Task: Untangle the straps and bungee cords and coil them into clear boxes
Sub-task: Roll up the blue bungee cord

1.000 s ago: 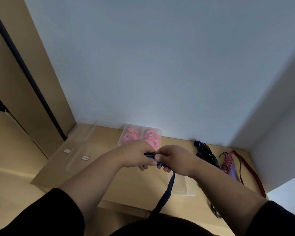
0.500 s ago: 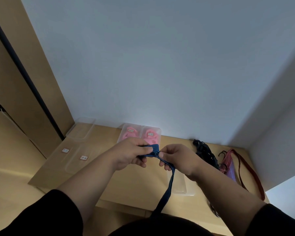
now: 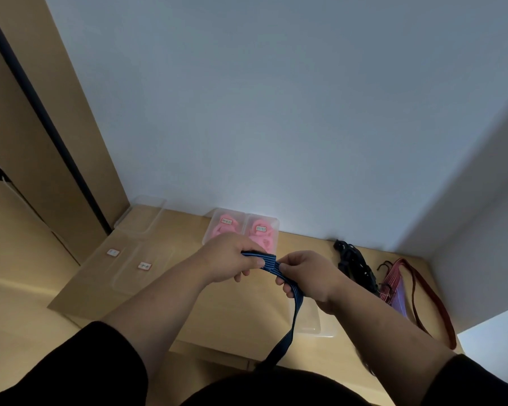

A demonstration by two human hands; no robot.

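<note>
Two hands roll up a blue strap over the wooden table.

Head view: The left hand curls its fingers round the rolled end of the blue striped strap, and the right hand pinches the strap just beside it. The strap is flat and wide, dark blue with thin light lines. It is up in the air over the table, and its long tail hangs down toward the person's lap. That loose tail could twist or slip out, I think, and then the roll would fall open. An open clear box waits near, right under the right hand. Two shut boxes with pink cords sit far back by the wall. On the right lie a black bundle and red cords, not yet sorted.
</note>
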